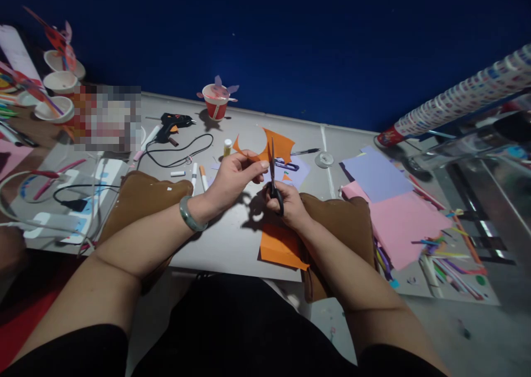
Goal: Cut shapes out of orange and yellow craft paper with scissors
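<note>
My left hand (238,179) pinches a piece of orange paper (282,144) that has curved bites cut from its edge. My right hand (289,204) is closed round the black handles of a pair of scissors (274,186). The blades point away from me and lie against the paper close to my left fingertips; whether they are parted I cannot make out. Below my right hand another orange sheet (282,249) rests on the table. Purple paper (302,169) and a dark utility knife (287,165) lie beneath the held piece.
A black glue gun (172,127) with its looping cord lies left of a red paper cup (216,103). Markers (202,176) and a tape roll (324,159) are nearby. Brown cushions (143,202) flank my forearms. Pink paper (409,222) and stacked cups (460,92) are at right.
</note>
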`<state>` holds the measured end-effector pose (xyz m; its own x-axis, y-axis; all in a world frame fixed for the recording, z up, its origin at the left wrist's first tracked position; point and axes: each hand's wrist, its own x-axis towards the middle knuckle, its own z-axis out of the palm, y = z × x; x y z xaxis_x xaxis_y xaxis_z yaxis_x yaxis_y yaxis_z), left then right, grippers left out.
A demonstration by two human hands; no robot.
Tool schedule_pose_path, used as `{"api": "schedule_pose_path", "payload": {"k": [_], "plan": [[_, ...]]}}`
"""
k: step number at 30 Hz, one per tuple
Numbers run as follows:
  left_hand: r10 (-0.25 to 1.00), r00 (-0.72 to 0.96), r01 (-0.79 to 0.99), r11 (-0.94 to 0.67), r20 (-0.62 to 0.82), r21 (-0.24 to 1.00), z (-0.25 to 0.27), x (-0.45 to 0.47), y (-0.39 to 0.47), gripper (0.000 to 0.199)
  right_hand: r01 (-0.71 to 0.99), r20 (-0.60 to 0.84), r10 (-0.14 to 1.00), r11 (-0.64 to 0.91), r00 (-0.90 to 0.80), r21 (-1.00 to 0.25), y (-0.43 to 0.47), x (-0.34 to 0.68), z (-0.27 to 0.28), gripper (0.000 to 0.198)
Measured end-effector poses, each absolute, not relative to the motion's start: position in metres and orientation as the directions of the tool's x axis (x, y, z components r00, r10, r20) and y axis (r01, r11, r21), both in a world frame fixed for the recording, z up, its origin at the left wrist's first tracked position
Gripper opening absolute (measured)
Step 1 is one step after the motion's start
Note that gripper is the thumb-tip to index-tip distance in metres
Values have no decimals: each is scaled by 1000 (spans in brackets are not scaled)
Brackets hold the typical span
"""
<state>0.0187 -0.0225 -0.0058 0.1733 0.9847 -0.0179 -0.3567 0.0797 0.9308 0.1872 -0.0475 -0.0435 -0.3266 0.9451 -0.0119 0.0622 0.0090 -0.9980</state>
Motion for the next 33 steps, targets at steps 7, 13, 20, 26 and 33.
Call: {"api": "schedule_pose_path", "payload": {"k": [7,13,20,26,33], "plan": [[977,214,-382,65,20,922,-9,17,-21,29,59,-6,943,15,-334,-998,-47,186,-43,63],[973,231,-370,70,19,926,-7,17,-22,26,39,8,938,23,-346,-999,-48,185,-41,62],[975,221,-361,58,25,931,-8,16,-19,25,43,-12,943,2,-333,-999,-47,187,-42,62],[977,206,-341,23,51,940,-9,13,-19,19,49,-35,944,-20,-328,-999,-47,188,-43,62],[975,212,-325,4,68,946,-5,12,-19,18,69,-40,948,-19,-315,-997,-47,188,-42,62]]}}
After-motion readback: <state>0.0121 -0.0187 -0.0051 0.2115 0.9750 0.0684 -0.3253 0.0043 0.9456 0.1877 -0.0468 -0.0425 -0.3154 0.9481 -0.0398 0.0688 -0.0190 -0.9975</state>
